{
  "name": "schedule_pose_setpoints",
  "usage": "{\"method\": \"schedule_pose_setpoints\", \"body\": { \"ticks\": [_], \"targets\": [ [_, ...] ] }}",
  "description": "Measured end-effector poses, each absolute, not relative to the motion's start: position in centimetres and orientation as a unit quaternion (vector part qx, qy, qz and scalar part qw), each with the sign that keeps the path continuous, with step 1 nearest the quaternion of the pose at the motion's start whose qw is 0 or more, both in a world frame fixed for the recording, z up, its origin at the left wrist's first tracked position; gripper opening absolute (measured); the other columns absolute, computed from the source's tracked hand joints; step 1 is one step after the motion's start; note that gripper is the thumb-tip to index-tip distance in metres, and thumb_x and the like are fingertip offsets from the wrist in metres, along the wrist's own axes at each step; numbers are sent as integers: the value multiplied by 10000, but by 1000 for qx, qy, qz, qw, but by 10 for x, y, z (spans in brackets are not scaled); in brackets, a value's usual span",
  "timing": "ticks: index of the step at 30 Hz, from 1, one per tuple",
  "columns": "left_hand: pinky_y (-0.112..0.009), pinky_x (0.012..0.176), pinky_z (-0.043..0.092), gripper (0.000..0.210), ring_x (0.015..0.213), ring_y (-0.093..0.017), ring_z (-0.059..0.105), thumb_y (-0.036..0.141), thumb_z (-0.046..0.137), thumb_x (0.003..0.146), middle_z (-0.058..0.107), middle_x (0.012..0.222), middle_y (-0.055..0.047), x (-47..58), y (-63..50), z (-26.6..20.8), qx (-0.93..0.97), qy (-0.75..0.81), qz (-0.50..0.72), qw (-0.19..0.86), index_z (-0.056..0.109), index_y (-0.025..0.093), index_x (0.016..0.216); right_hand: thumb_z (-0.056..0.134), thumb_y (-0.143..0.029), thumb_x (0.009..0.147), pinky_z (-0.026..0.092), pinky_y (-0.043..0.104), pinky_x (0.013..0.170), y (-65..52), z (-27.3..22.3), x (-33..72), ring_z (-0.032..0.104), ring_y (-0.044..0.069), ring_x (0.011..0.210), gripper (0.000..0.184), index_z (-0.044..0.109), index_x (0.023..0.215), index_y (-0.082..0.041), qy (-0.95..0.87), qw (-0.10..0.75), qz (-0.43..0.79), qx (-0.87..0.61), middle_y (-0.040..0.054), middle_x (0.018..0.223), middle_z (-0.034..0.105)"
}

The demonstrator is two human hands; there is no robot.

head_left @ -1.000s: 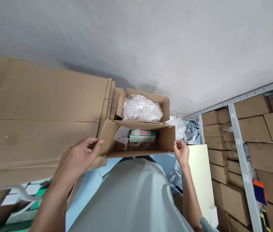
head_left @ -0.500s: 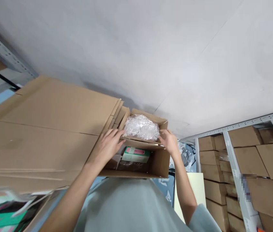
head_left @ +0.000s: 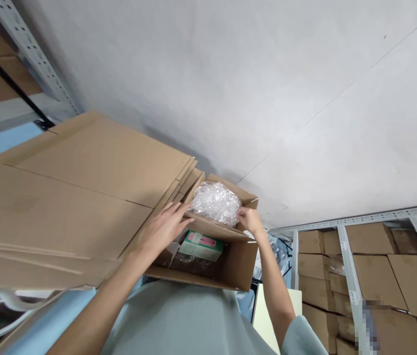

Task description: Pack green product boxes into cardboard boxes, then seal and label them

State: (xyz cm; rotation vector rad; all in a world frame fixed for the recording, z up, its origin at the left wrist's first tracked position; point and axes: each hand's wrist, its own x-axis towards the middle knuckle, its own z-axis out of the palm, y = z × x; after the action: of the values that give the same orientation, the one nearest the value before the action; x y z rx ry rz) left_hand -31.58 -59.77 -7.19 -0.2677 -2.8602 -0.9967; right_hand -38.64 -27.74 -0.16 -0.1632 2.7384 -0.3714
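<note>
The crumpled clear plastic wrap [head_left: 216, 203] sits between the two hands, bunched up inside the rear carton [head_left: 250, 202]. At its right edge, the right hand [head_left: 250, 220] has thumb and fingers drawn close together; from here I can't tell whether any film is caught between them. If only a loose fold is pinched, a pull could tear it or let the bundle slip. The left hand [head_left: 166, 227] lies loosely spread by the bundle's near left corner, gripping nothing that I can make out, so weight taken on the right side alone would probably tip the bundle.

Just below the hands stands the front carton [head_left: 240, 266], open, with a green-and-white product box [head_left: 201, 245] tilted inside it. The cartons' upright edges run close under both wrists; a snag there could drag a carton askew. Left of the left hand, flattened cartons [head_left: 101, 162] are stacked near enough that a wide elbow might shove them. Past the right forearm, well apart, stand shelved cartons [head_left: 374, 276].
</note>
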Motion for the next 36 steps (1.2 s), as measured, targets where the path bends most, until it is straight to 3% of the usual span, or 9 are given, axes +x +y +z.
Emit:
{"method": "schedule_pose_setpoints", "body": {
  "ticks": [6, 11, 13, 15, 19, 23, 26, 30, 36],
  "targets": [
    [-553, 1122, 551, 424, 1232, -400, 698, 502, 607, 1036, 787, 1209, -160, -315, -604, -76, -105, -938, -324, 62, 751, 250, 1345, 630, -362, 1020, 596, 344, 861, -259, 42, -367, 767, 231, 839, 205, 787, 1076, -245, 966, 45, -252, -41, 61, 1096, 853],
    [-551, 1253, 499, 700, 1447, -388, 630, 548, 694, 996, 644, 1589, -147, -320, -579, -36, -113, -901, -406, 105, 553, 286, 1630, 599, -453, 1054, 577, 313, 794, -262, 81, -336, 728, 199, 769, 272, 776, 1062, -247, 952, 6, -304, -41, 42, 1023, 826],
    [-498, 1270, 502, 801, 1555, -374, 557, 509, 711, 998, 502, 1744, -134, -322, -563, -13, -143, -881, -440, 102, 442, 299, 1723, 605, -477, 1069, 562, 292, 749, -267, 91, -324, 725, 192, 758, 292, 776, 1059, -241, 942, 22, -332, -49, 35, 970, 815],
    [-409, 1223, 541, 693, 1566, -329, 561, 370, 663, 1022, 462, 1777, -97, -323, -550, 5, -195, -860, -464, 86, 507, 325, 1695, 612, -501, 1076, 539, 277, 695, -272, 99, -314, 716, 182, 732, 317, 777, 1062, -230, 930, 41, -361, -56, 34, 934, 805],
    [-286, 1053, 596, 486, 1271, -212, 748, 162, 494, 1034, 716, 1475, -57, -318, -543, 19, -221, -832, -504, 69, 796, 325, 1377, 622, -518, 1063, 513, 273, 654, -275, 110, -294, 689, 168, 691, 341, 773, 1022, -215, 922, 49, -382, -31, 39, 906, 796],
    [-285, 997, 609, 356, 1102, -202, 781, 253, 542, 1055, 790, 1298, -67, -300, -552, 22, -189, -832, -521, 37, 859, 280, 1216, 624, -521, 1053, 516, 288, 661, -272, 119, -268, 664, 166, 673, 339, 767, 1013, -217, 925, 64, -375, -3, 41, 902, 796],
    [-314, 1027, 617, 366, 1211, -241, 772, 339, 631, 1026, 750, 1460, -55, -283, -564, 22, -209, -829, -516, -50, 830, 318, 1332, 627, -503, 1054, 527, 290, 683, -267, 120, -248, 686, 181, 729, 320, 773, 1011, -221, 929, 96, -356, 2, 48, 918, 803],
    [-314, 1013, 631, 572, 1276, -273, 766, 437, 772, 952, 739, 1519, -18, -260, -579, 9, -214, -817, -509, -166, 723, 392, 1520, 635, -459, 1043, 531, 277, 701, -261, 105, -226, 719, 189, 781, 270, 775, 1001, -232, 914, 189, -358, 1, 37, 936, 814],
    [-350, 1029, 623, 590, 1271, -301, 765, 491, 736, 973, 742, 1514, -62, -248, -591, -21, -180, -829, -490, -199, 707, 357, 1546, 647, -313, 1032, 553, 297, 790, -260, 58, -213, 780, 217, 836, 171, 795, 1088, -250, 916, 279, -283, 46, 25, 956, 852]
  ]
}}
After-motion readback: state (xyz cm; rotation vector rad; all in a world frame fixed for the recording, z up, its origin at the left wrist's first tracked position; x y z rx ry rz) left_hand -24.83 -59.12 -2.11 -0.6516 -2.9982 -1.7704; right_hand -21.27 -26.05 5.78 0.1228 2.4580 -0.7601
